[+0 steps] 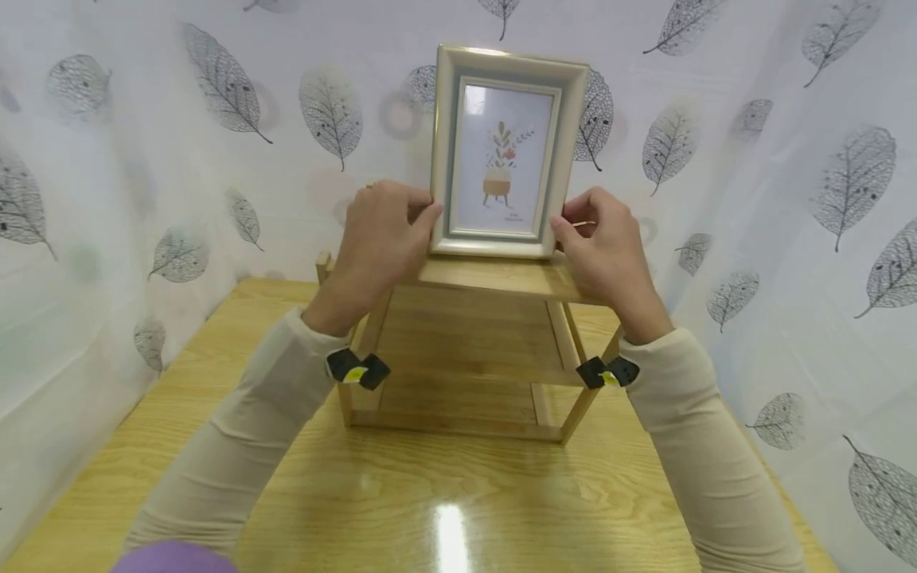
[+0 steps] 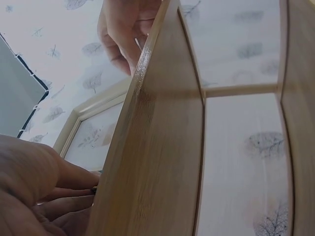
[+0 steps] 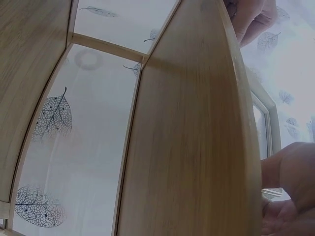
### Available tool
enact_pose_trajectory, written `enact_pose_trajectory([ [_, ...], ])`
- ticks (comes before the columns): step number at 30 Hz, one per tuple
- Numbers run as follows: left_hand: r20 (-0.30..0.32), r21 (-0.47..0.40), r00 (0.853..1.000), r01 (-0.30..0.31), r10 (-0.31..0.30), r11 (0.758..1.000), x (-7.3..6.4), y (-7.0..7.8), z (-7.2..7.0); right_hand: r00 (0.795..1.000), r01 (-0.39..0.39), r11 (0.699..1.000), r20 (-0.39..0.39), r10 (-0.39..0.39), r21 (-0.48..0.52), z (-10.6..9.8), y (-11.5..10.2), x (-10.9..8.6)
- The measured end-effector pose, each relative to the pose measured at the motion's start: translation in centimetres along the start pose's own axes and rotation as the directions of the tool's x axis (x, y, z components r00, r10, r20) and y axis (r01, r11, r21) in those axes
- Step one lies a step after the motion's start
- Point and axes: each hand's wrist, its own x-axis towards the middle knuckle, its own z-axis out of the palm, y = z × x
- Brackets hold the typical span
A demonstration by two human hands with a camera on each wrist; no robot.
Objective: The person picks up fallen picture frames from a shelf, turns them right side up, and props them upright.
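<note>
A cream picture frame (image 1: 507,151) with a plant-pot print behind its glass stands upright at the top of a small wooden shelf rack (image 1: 494,277). My left hand (image 1: 387,235) pinches its lower left side between thumb and fingers. On the opposite side, my right hand (image 1: 605,243) pinches the lower right edge the same way. In the left wrist view the top board (image 2: 152,137) hides part of the picture frame (image 2: 71,120). The right wrist view shows only a strip of the picture frame (image 3: 270,115) past the board (image 3: 197,123).
The rack's lower shelves (image 1: 466,334) sit below the hands, on a wood-grain table (image 1: 401,493). White leaf-print curtains (image 1: 286,48) close in the back and both sides. Something purple (image 1: 175,557) shows at the bottom left edge.
</note>
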Motion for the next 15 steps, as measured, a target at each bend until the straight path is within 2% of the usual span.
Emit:
enact_pose_trajectory([
  [15,0.035,-0.049,0.999,0.011,-0.009,0.999,0.20,-0.17,-0.02,1.000,0.005,1.000,0.006,-0.005,0.010,-0.10,-0.06,-0.32],
])
